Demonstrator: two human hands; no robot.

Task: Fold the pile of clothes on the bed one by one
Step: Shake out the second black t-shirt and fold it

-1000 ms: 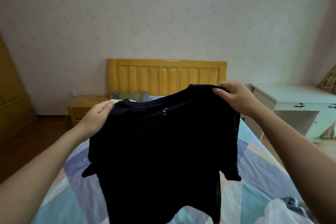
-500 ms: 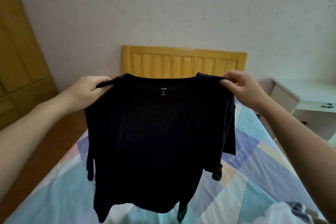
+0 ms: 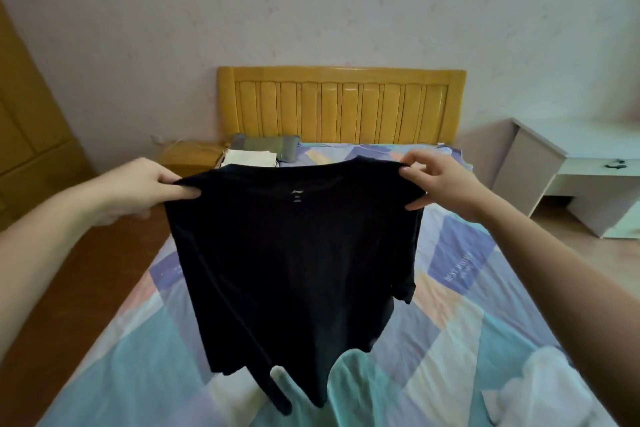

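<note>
- The grip of the left hand (image 3: 138, 187) is closed on the left shoulder of a black T-shirt (image 3: 294, 263), thumb on top and fingers curled beneath the cloth.
- The grip of the right hand (image 3: 446, 184) pinches the right shoulder of the same shirt between thumb and forefinger; the other fingers are spread loosely above the seam.
- The T-shirt hangs in the air between the two hands, above the bed (image 3: 485, 322), collar uppermost with a small pale printed label just under the neckline. Its body falls roughly flat; the right sleeve droops at the side, and the hem trails low at the near end of the bed, where I cannot tell whether it touches the cover.
- At the lower right, on the near corner of the bed, lies a heap of white clothes (image 3: 540, 392), crumpled and partly cut off by the frame edge.
- The bedcover is a patchwork of teal, lilac, cream and peach blocks, with some pale lettering on a lilac patch to the right of the shirt.
- Farther up the bed, near the headboard, a folded cream garment (image 3: 250, 158) lies just in front of a grey-green pillow (image 3: 266, 146).
- Behind them stands a yellow wooden headboard (image 3: 341, 104) against the pale wall.
- To the left of the headboard is a wooden nightstand (image 3: 188, 154); to the right, a white desk (image 3: 568, 163) with a small dark thing on its lower tabletop.
</note>
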